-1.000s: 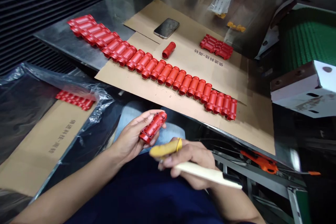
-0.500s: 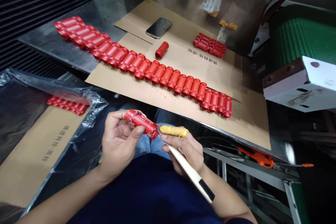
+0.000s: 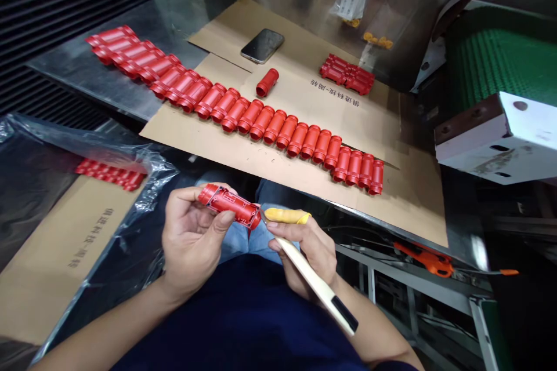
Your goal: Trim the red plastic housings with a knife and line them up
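Note:
My left hand is closed around a red plastic half-shell, its thumb on the near side and its hollow, ribbed inner face turned up. In my right hand, gripped like a pen, is a trimming knife with a cream handle and a black end. The short metal blade sits at the right end of the half-shell, partly hidden by the index finger, which wears a yellow finger cot. Across the table lies a long row of similar red parts, and one single red part rests behind it.
Cardboard covers much of the metal table. A phone and a red block of joined parts lie farther back. At right stands a green conveyor belt; at left, a plastic-lined box holds more red parts. An orange-handled tool is below the table edge.
My left hand and the red half-shell have shifted slightly left, and the half-shell has turned a little. The knife blade stays at its right end.

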Demonstrator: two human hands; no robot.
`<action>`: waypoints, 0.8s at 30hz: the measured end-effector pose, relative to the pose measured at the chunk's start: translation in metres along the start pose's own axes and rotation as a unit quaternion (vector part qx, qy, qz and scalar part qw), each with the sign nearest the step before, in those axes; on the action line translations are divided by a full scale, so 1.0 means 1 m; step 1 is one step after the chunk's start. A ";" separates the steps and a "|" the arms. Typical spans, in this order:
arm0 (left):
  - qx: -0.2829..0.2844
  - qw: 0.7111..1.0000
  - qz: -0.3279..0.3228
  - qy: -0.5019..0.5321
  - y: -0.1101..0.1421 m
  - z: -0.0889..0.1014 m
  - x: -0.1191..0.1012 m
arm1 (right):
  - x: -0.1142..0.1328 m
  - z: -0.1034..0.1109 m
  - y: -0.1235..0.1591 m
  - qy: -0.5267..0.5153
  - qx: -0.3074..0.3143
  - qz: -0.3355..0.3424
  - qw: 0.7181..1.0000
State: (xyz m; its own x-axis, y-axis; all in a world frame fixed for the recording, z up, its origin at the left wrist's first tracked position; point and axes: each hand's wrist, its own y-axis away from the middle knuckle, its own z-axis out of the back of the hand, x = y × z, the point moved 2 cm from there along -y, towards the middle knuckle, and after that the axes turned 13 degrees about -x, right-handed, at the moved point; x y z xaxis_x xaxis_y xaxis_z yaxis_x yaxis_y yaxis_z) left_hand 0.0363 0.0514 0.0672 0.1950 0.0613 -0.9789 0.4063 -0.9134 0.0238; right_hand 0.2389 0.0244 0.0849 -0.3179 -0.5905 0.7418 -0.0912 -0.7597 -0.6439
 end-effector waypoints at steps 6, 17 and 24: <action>-0.012 1.000 -0.014 -0.003 0.002 0.000 0.000 | -0.007 0.004 -0.005 -0.022 0.048 -0.033 0.998; 0.065 0.986 0.152 0.016 -0.010 -0.007 0.010 | -0.022 0.006 -0.011 -0.013 0.120 0.010 0.993; 0.048 0.993 0.105 0.005 -0.008 -0.002 0.009 | -0.028 -0.003 0.001 -0.210 0.032 -0.241 0.947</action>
State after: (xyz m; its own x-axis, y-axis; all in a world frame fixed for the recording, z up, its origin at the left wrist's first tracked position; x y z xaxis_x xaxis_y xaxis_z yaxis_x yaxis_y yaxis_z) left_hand 0.0363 0.0603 0.0588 0.2752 -0.1307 -0.9525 0.2689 -0.9407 0.2068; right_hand 0.2450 0.0408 0.0633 0.1512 -0.2165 0.9645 -0.0690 -0.9757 -0.2082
